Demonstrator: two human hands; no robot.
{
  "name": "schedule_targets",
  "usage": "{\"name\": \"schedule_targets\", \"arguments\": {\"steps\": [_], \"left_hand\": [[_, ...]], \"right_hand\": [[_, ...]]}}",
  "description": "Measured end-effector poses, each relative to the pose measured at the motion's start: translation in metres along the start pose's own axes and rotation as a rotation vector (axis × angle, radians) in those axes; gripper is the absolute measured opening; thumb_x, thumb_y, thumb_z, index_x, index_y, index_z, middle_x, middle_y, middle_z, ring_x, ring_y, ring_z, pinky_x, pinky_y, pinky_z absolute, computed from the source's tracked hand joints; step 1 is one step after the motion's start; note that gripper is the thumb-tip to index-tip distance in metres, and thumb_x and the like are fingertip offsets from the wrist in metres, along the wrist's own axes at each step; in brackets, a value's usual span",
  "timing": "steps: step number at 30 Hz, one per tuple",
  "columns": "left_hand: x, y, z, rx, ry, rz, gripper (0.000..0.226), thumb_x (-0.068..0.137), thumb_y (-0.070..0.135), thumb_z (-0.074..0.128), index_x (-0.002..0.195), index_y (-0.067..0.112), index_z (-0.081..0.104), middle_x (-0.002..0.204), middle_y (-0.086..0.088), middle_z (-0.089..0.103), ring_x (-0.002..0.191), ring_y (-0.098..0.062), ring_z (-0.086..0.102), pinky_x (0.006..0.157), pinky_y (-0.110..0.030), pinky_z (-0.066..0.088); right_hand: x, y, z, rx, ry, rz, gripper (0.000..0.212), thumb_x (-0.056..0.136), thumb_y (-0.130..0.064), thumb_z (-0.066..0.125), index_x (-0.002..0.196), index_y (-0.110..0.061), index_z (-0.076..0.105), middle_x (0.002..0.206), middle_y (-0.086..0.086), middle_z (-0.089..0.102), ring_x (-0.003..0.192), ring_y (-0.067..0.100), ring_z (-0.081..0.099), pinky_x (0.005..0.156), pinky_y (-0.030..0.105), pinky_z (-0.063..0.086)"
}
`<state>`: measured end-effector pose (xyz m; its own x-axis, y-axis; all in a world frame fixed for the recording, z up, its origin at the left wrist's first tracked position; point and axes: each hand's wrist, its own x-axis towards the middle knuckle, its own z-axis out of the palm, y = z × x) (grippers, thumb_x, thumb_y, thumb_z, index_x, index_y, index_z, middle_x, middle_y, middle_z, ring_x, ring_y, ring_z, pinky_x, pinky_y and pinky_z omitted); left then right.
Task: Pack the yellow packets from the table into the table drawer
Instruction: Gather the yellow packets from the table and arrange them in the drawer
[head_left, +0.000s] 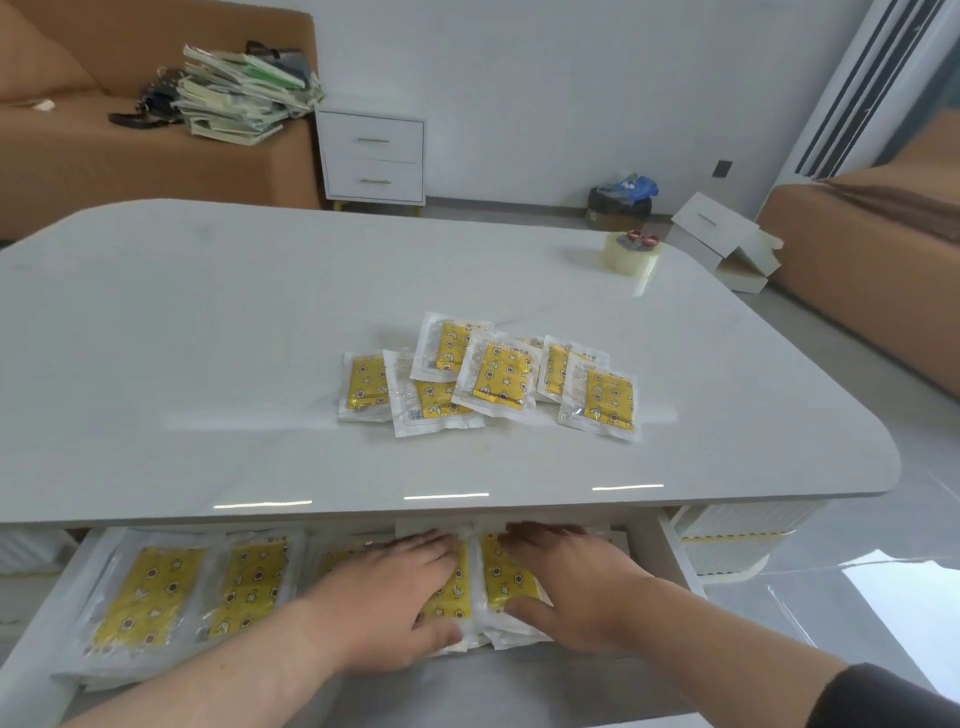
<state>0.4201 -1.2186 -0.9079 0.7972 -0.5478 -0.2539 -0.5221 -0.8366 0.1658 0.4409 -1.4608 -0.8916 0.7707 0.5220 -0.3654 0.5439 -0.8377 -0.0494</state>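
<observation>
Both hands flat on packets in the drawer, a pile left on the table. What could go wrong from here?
1. The stacks under the left hand and right hand are loose, glossy packets; they may slide apart once the hands lift.
2. The drawer row looks nearly full, so the table pile may have to go on top and could catch the tabletop edge on closing.

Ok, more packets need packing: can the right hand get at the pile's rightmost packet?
Probably yes. The right hand rests flat on packets in the drawer, gripping nothing, and the rightmost packet lies uncovered, with only bare table between them.
</observation>
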Motion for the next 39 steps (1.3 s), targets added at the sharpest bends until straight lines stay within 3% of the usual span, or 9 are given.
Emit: {"name": "schedule_targets", "arguments": {"steps": [2,5,8,11,15,22,29,36,39], "left_hand": [[-0.015,0.008,-0.024,0.011,0.002,0.025,0.062,0.088,0.070,0.029,0.126,0.025,0.051,0.134,0.006,0.051,0.129,-0.018,0.045,0.105,-0.036,0.040],[-0.033,0.012,-0.060,-0.095,0.145,-0.026,0.044,0.091,0.062,0.036,0.087,0.024,0.056,0.090,0.010,0.056,0.088,-0.011,0.055,0.075,-0.030,0.045],[-0.033,0.000,-0.093,-0.411,0.445,-0.261,0.031,0.093,0.045,0.051,0.075,0.022,0.064,0.073,0.009,0.063,0.070,-0.008,0.059,0.068,-0.029,0.050],[-0.009,-0.027,-0.125,-0.618,0.683,-0.530,0.026,0.087,0.028,0.059,0.064,0.015,0.061,0.062,0.003,0.063,0.061,-0.019,0.057,0.053,-0.031,0.042],[0.042,-0.068,-0.159,-0.727,0.673,-0.819,0.025,0.075,0.025,0.056,0.056,0.011,0.047,0.053,-0.006,0.052,0.050,-0.024,0.044,0.053,-0.025,0.036],[0.116,-0.074,-0.178,-1.108,0.265,-0.887,0.035,0.085,0.027,0.071,0.114,0.013,0.056,0.123,-0.012,0.058,0.094,-0.024,0.057,0.076,-0.032,0.053],[0.135,-0.061,-0.186,-0.893,0.118,-0.924,0.031,0.095,0.035,0.062,0.105,0.009,0.049,0.098,-0.009,0.050,0.072,-0.018,0.043,0.064,-0.028,0.037],[0.145,-0.047,-0.198,-0.772,0.187,-0.785,0.041,0.102,0.018,0.049,0.136,-0.006,0.048,0.144,-0.020,0.049,0.118,-0.029,0.053,0.097,-0.033,0.041],[0.146,-0.046,-0.196,-0.731,0.219,-0.782,0.032,0.097,0.015,0.059,0.122,-0.005,0.058,0.130,-0.020,0.058,0.119,-0.034,0.055,0.094,-0.029,0.047]], "right_hand": [[-0.010,-0.017,-0.023,0.009,0.002,-0.010,0.055,0.094,-0.061,0.038,0.130,-0.022,0.055,0.128,0.004,0.061,0.117,0.029,0.058,0.094,0.039,0.048],[-0.023,-0.036,-0.057,0.123,0.155,-0.036,0.055,0.090,-0.063,0.034,0.095,-0.019,0.067,0.091,0.001,0.069,0.084,0.023,0.063,0.074,0.035,0.053],[-0.023,-0.030,-0.094,0.260,0.559,0.112,0.047,0.087,-0.054,0.037,0.062,-0.018,0.052,0.058,-0.003,0.054,0.056,0.014,0.048,0.054,0.030,0.041],[-0.005,0.009,-0.124,0.472,0.823,0.536,0.032,0.092,-0.033,0.048,0.063,-0.019,0.046,0.061,-0.004,0.049,0.059,0.018,0.045,0.052,0.029,0.031],[0.020,0.068,-0.134,0.699,0.574,0.933,0.018,0.083,-0.017,0.049,0.067,-0.010,0.046,0.065,0.003,0.049,0.058,0.022,0.044,0.052,0.028,0.032],[0.056,0.092,-0.132,0.705,0.372,0.912,0.033,0.084,-0.041,0.058,0.069,-0.012,0.051,0.063,0.001,0.052,0.057,0.017,0.051,0.053,0.024,0.037],[0.069,0.091,-0.130,0.564,0.377,0.891,0.027,0.078,-0.038,0.064,0.070,-0.015,0.052,0.069,-0.001,0.056,0.061,0.013,0.050,0.051,0.024,0.035],[0.073,0.096,-0.120,0.594,0.370,0.872,0.042,0.071,-0.047,0.073,0.078,-0.015,0.047,0.086,-0.002,0.055,0.099,0.024,0.059,0.075,0.028,0.046],[0.075,0.095,-0.119,0.671,0.394,0.925,0.064,0.070,-0.046,0.078,0.109,-0.012,0.041,0.104,0.004,0.050,0.119,0.027,0.052,0.091,0.033,0.046]]}}
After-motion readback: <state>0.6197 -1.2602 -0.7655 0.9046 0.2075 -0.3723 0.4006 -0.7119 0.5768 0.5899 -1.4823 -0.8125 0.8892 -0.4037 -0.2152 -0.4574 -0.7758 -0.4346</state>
